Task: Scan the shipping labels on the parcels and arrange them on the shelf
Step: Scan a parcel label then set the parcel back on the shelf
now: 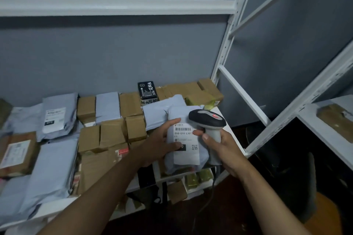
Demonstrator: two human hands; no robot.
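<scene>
Parcels [107, 135] fill the white shelf [227, 114], brown boxes and grey bags side by side. At the 3 o'clock end, the left hand [162, 143] grips a grey bag [186, 156] with thumb and fingers, its label [186, 139] facing up. The right hand [222, 149] curls around the handle of a scanner [207, 120], whose head hangs just over the label, with a red light on it.

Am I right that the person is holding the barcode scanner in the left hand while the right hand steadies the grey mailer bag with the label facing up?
Not quite: the hands are swapped. In the head view, the right hand grips the barcode scanner, and the left hand steadies the grey mailer bag. Its label does face up.
</scene>
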